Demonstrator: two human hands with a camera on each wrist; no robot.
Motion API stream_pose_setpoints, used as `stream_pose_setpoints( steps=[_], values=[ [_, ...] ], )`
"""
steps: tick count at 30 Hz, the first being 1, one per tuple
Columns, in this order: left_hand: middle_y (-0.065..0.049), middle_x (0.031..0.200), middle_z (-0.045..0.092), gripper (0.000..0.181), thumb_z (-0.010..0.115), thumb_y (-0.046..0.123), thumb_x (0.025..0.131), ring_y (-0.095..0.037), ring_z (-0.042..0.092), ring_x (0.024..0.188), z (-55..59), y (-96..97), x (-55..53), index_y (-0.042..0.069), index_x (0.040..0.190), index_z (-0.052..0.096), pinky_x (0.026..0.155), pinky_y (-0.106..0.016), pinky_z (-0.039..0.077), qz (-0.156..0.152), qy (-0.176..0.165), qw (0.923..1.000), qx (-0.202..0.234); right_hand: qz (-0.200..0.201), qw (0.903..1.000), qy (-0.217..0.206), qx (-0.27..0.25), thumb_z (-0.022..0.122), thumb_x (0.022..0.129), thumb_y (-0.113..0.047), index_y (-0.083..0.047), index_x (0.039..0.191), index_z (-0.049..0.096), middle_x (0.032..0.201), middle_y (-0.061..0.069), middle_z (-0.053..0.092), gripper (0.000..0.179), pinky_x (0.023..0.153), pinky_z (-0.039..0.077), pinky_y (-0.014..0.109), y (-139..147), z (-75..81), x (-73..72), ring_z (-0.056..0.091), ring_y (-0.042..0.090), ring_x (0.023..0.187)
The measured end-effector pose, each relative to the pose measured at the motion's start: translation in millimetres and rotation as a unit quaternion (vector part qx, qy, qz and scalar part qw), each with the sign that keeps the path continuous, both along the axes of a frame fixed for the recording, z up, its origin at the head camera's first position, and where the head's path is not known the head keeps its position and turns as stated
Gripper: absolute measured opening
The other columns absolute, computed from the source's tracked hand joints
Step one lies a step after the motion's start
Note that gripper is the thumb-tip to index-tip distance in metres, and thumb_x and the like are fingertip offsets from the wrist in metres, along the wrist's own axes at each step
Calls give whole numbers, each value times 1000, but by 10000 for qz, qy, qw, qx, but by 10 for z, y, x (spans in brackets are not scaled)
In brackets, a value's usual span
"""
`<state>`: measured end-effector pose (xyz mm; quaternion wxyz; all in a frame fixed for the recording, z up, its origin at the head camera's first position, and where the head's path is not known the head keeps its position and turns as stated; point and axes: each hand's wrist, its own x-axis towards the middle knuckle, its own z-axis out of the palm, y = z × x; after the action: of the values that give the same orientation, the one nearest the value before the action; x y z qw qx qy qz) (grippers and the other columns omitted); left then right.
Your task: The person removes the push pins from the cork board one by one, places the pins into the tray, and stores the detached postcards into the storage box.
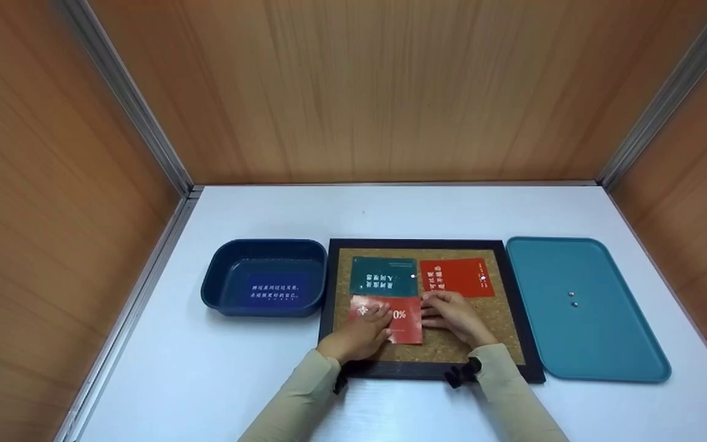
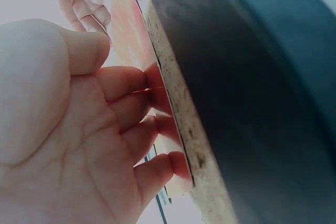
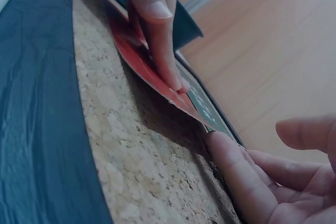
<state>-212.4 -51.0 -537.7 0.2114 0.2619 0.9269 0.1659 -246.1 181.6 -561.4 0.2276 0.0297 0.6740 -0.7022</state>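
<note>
A glossy red card point(image 1: 407, 331) with white print lies on the cork board point(image 1: 452, 350), below a green card point(image 1: 384, 270). My left hand point(image 1: 363, 334) rests on it with extended fingers, pressing its face; in the left wrist view, the fingertips point(image 2: 178, 163) touch the card. At the card's right edge is my right hand point(image 1: 456, 316). The right wrist view shows its fingertip point(image 3: 218, 140) touching the card's corner, the thumb held apart. There the card's near edge bows up off the cork. Another red card point(image 1: 464, 276) lies at the board's upper right.
Left of the board stands a dark blue bin point(image 1: 221, 276) holding a blue card point(image 1: 277, 290). To the right, a teal tray point(image 1: 593, 344) carries two small shiny pins point(image 1: 574, 304). Bright pin heads point(image 1: 413, 276) show on both upper cards. A black frame point(image 1: 531, 362) edges the board.
</note>
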Motion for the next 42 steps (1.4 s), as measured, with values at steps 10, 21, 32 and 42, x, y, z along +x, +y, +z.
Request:
stream_pose_setpoints(
  steps=[10, 21, 32, 42],
  values=[
    [-3, 160, 24, 51, 34, 33, 105, -23, 21, 148, 4, -2, -2, 13, 151, 31, 119, -41, 24, 51, -79, 9999, 101, 65, 9987, 306, 393, 54, 98, -12, 15, 122, 52, 93, 15, 68, 36, 68, 60, 33, -48, -63, 51, 70, 18, 74],
    [-5, 159, 25, 50, 35, 32, 105, -24, 23, 147, 5, -8, 4, 10, 150, 33, 119, -41, 25, -14, -42, 9999, 156, 72, 9957, 455, 798, 65, 89, -7, 8, 105, 54, 83, 8, 60, 24, 63, 60, 31, -104, -85, 62, 66, 14, 64],
    [0, 161, 19, 52, 32, 36, 105, -20, 17, 149, -3, -9, -19, 17, 153, 27, 120, -41, 23, 93, -318, 9994, 108, -114, 9895, 415, 1382, 68, 86, -6, 2, 97, 56, 80, 9, 61, 18, 59, 59, 29, -115, -79, 17, 66, 14, 61],
    [2, 162, 14, 53, 32, 36, 105, -20, 16, 149, -5, -67, -28, 19, 154, 22, 120, -42, 23, 11, -525, 9981, 308, -68, 9885, 360, 1468, 69, 84, -2, 4, 96, 55, 80, 9, 61, 19, 57, 59, 27, -131, -70, -1, 63, 12, 58]
  ],
)
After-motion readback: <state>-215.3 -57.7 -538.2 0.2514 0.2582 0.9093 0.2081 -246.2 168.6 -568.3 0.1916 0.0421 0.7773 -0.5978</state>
